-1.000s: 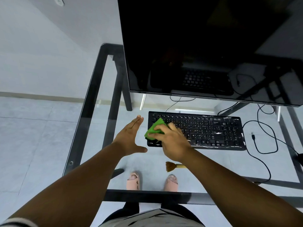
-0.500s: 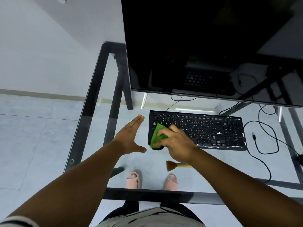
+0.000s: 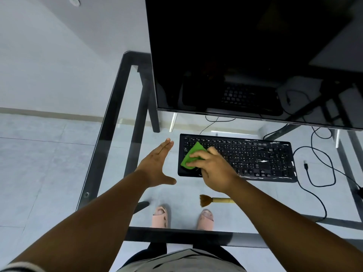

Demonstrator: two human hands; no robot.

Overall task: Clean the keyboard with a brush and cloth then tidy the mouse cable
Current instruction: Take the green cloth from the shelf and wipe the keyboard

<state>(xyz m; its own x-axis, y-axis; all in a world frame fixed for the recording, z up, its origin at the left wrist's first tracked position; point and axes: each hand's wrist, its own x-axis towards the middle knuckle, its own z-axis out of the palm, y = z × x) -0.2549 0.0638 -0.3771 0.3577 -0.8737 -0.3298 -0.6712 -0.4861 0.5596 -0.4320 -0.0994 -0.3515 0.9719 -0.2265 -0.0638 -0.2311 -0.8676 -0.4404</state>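
Observation:
A black keyboard [image 3: 255,160] lies on the glass desk [image 3: 110,124] below the monitor. My right hand [image 3: 214,169] presses a green cloth [image 3: 191,155] onto the keyboard's left end. My left hand [image 3: 157,165] hovers flat just left of the keyboard, fingers straight, holding nothing. A small brush [image 3: 212,200] with brown bristles and a pale handle lies on the glass near the front edge, partly under my right forearm. A black cable [image 3: 318,173] loops on the glass to the right of the keyboard, its loose plug beside it. No mouse is visible.
A large dark monitor [image 3: 245,55] stands over the back of the desk. The black desk frame runs along the left and front edges. My feet in pink slippers [image 3: 160,216] show through the glass. More cables hang behind the keyboard.
My right hand has slid the green cloth back and forth on the keyboard's left end: down toward the front edge, then up again. The left hand has hardly moved.

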